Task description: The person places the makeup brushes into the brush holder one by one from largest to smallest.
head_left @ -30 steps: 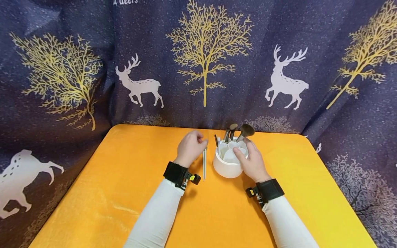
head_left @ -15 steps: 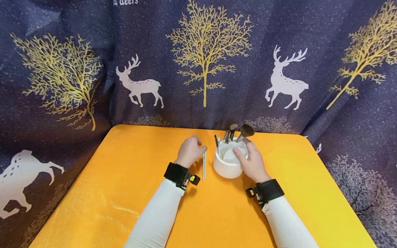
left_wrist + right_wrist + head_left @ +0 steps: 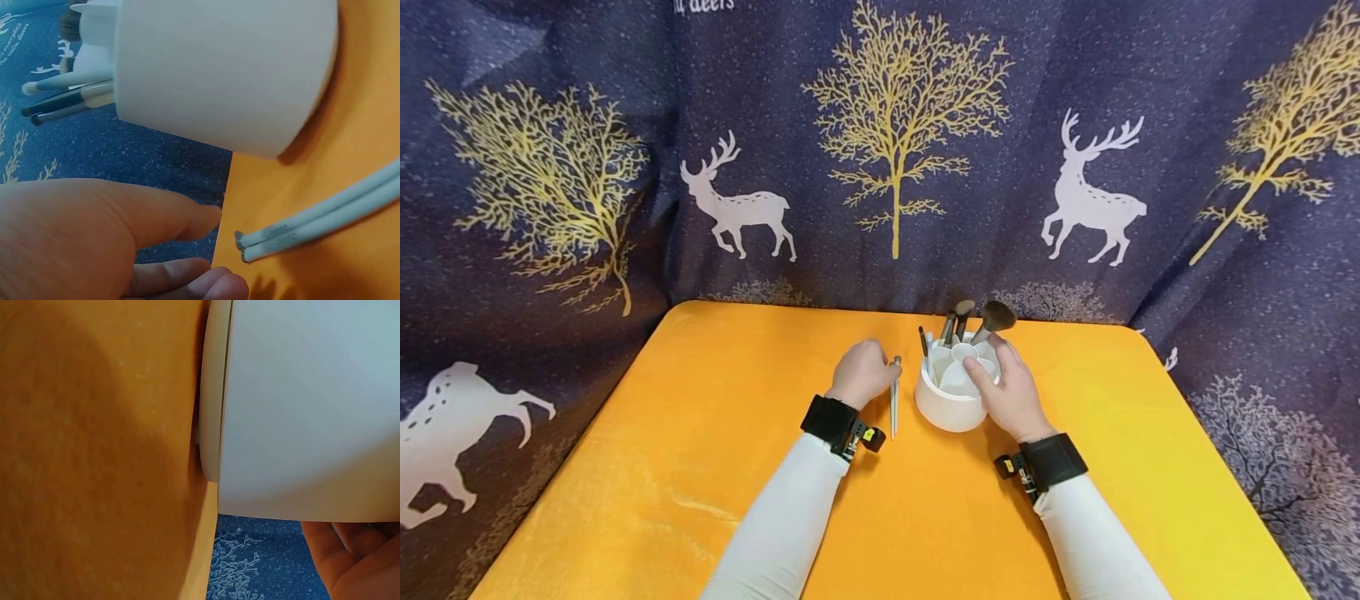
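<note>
Two slim makeup brushes (image 3: pixel 894 408) with pale blue-grey handles lie side by side on the orange tablecloth. My left hand (image 3: pixel 861 375) hovers at their bristle ends; in the left wrist view its thumb and fingers are parted, with the brushes (image 3: pixel 312 215) just beyond the fingertips. To the right stands a round white brush holder (image 3: pixel 951 412) with a petal-shaped divided top. My right hand (image 3: pixel 1017 396) grips its right side, thumb over the rim, fingers behind the outer wall. Several makeup brushes (image 3: pixel 997 315) stand in the holder, bristles up.
An orange cloth (image 3: pixel 700 467) covers the table under both hands. Right behind its far edge hangs a dark blue curtain (image 3: pixel 820 167) printed with deer and trees; it also closes in both sides.
My left hand has come slightly down toward me along the two lying brushes, so their bristle ends show past the thumb. The right hand and the brush holder stay where they were.
</note>
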Demonstrator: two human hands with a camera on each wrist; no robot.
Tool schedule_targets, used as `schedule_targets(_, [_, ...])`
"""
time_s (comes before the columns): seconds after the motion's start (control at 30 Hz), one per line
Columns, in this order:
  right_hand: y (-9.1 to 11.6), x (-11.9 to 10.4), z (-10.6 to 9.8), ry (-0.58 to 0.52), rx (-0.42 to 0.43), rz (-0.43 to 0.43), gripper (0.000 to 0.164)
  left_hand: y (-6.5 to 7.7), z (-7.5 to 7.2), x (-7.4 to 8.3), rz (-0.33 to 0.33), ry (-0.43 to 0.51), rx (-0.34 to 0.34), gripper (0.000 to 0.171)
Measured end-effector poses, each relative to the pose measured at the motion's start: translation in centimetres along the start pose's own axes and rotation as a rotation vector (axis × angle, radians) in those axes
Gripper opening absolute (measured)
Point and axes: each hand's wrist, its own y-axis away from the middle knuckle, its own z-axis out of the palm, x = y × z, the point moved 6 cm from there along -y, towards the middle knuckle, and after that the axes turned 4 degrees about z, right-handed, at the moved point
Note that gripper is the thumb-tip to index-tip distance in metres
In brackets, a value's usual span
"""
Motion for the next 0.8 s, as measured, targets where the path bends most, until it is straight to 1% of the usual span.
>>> schedule_targets(0.17, [0.0, 0.03, 0.0, 0.002, 0.0, 0.004, 0.069, -0.05, 0.51, -0.25, -0.024, -0.005, -0.035, 0.04])
schedule_targets(0.27, [0.02, -0.05, -0.04, 0.0, 0.002, 0.001, 0.069, -0.05, 0.63, -0.29, -0.032, -0.012, -0.044, 0.043])
schedule_targets(0.43, [-0.02, -0.12, -0.05, 0.002, 0.007, -0.003, 0.069, -0.06, 0.65, -0.23, -0.023, -0.033, -0.052, 0.046])
schedule_targets(0.8, [-0.1, 0.22, 0.06, -0.004, 0.01, -0.001, 0.069, -0.04, 0.72, -0.43, -0.001, -0.055, -0.046, 0.039])
